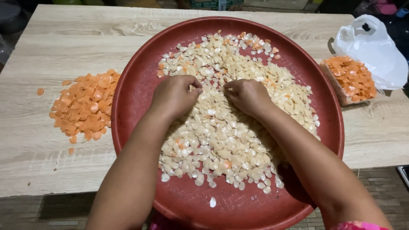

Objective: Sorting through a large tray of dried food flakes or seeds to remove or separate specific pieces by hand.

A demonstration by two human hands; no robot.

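Note:
A large round red tray (140, 68) lies on the wooden table (64, 38) and carries a broad heap of small pale flat pieces (217, 140) with a few orange ones mixed in. My left hand (174, 96) rests on the heap near the tray's middle, fingers curled with the fingertips pinched on the pieces. My right hand (248, 96) sits beside it, a small gap apart, fingers also curled down into the pale pieces. What the fingertips hold is hidden.
A loose pile of orange pieces (83, 106) lies on the table left of the tray. At the right, a clear bag of orange pieces (351, 79) sits next to a white plastic bag (375, 47). The tray overhangs the table's near edge.

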